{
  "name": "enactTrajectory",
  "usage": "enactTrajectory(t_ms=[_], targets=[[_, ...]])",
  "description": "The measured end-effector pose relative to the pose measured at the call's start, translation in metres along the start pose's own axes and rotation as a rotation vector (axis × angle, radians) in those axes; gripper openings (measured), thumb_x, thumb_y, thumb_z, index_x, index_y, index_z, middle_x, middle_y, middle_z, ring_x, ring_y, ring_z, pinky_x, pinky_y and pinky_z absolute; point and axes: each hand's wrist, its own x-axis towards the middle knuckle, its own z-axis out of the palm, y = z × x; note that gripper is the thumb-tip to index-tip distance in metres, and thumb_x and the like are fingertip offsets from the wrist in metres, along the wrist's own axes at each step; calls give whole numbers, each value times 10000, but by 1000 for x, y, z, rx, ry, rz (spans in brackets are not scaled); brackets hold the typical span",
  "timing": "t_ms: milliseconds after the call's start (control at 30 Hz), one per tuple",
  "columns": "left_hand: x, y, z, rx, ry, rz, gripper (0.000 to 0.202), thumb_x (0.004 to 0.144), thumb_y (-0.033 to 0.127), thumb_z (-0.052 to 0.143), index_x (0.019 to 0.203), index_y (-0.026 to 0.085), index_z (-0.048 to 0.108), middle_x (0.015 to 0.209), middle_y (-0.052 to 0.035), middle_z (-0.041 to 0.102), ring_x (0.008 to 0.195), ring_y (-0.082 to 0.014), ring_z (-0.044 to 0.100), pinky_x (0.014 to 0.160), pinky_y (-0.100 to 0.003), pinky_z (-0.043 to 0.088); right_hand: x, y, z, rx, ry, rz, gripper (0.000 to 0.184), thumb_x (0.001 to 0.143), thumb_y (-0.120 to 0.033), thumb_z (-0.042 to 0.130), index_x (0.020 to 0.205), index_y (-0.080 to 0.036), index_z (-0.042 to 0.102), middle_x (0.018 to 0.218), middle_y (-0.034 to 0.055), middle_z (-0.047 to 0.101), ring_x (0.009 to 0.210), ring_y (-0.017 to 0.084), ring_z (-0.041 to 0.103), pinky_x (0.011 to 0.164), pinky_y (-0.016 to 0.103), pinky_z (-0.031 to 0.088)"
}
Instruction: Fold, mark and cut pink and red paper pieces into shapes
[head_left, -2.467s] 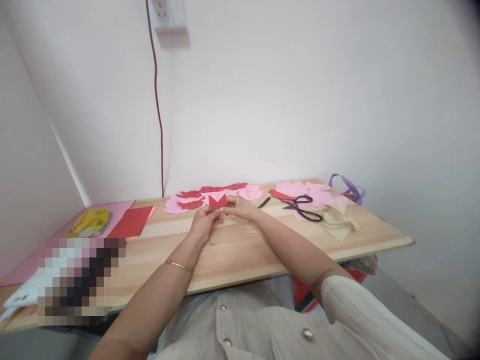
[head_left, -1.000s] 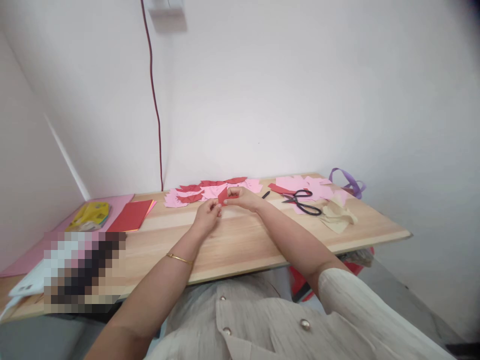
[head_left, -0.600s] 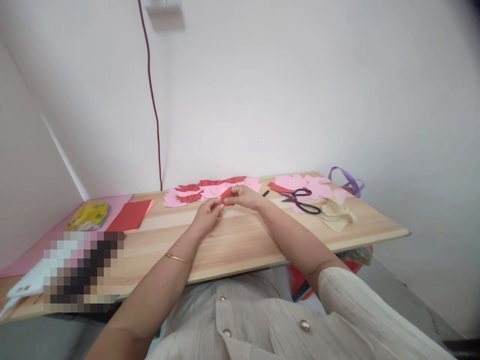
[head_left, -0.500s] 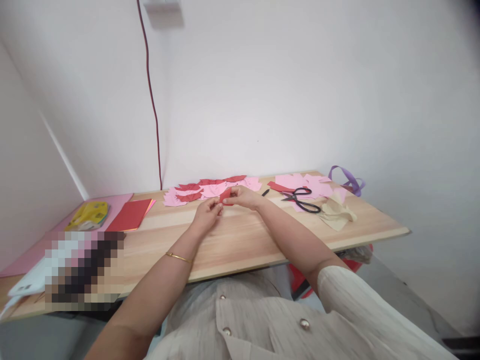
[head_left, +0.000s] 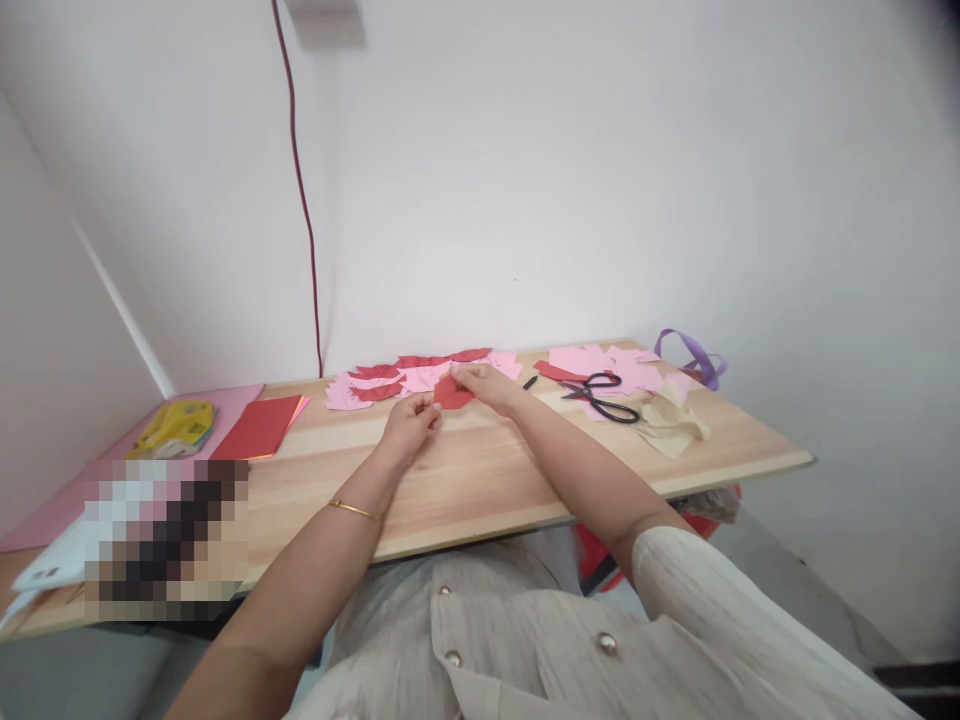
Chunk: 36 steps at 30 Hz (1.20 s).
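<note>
Between my two hands, just above the wooden table (head_left: 480,490), is a small piece of red paper (head_left: 451,394). My left hand (head_left: 411,424) pinches its left edge with closed fingers. On its upper right, my right hand (head_left: 484,385) grips the paper between thumb and fingers. Right behind them lie pink and red cut paper pieces (head_left: 358,392) along the wall side of the table. A black pen-like object (head_left: 530,383) rests to the right of my right hand. Farther right, black-handled scissors (head_left: 604,398) lie with their handles spread.
Pink paper scraps (head_left: 581,360), crumpled beige paper (head_left: 673,425) and a purple ribbon (head_left: 694,352) are at the right. On the left are a stack of red paper (head_left: 259,427), a yellow packet (head_left: 176,428) and a white device (head_left: 56,565) beside a blurred-out area.
The red paper has turned and now shows a broader face toward me. My right hand has shifted slightly up and left on it; my left hand keeps its pinch at the left edge.
</note>
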Motion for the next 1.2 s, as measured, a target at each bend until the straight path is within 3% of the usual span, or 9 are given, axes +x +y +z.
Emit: enactTrajectory(t_ms=[167, 433, 700, 867, 1067, 1200], targets=[[1, -1, 0, -245, 142, -109, 250, 618, 332, 724, 621, 158, 546, 598, 20, 556, 535, -88, 513, 587, -244, 454, -2, 2, 0, 46, -109, 99, 337, 705, -435, 706, 880, -154, 643, 811, 29, 657, 743, 129, 597, 706, 260, 469], [0, 0, 1, -412, 52, -199, 305, 544, 276, 811, 724, 139, 607, 700, 3, 612, 593, -99, 557, 617, -279, 510, -5, -2, 10, 21, -150, -39, 168, 688, -265, 676, 778, -132, 626, 702, -15, 601, 632, 89, 515, 641, 236, 423], [1, -1, -1, -317, 44, -174, 302, 558, 299, 791, 721, 118, 613, 687, -21, 639, 601, -118, 582, 637, -302, 514, -5, -2, 10, -123, -133, -36, 242, 730, -374, 677, 742, -138, 627, 668, 4, 621, 645, 109, 553, 640, 239, 439], [1, -1, -1, -320, 82, -188, 289, 579, 301, 774, 712, 133, 581, 676, -34, 653, 617, -140, 607, 649, -325, 524, -2, 5, 10, -48, -147, 13, 352, 787, -482, 610, 749, -134, 637, 720, 43, 677, 690, 126, 609, 706, 270, 485], [1, -1, -2, -235, 68, -172, 309, 550, 319, 786, 650, 130, 562, 652, -23, 637, 559, -125, 592, 628, -304, 508, -2, 10, 12, -22, -135, -16, 322, 686, -438, 726, 773, -140, 642, 684, 10, 644, 649, 108, 584, 646, 236, 459], [1, 0, -2, -236, 65, -145, 306, 562, 328, 775, 638, 140, 546, 605, 4, 604, 521, -100, 552, 600, -277, 482, -1, 7, 14, -33, -115, 6, 334, 724, -469, 677, 719, -137, 640, 650, 16, 633, 624, 110, 578, 650, 248, 459]])
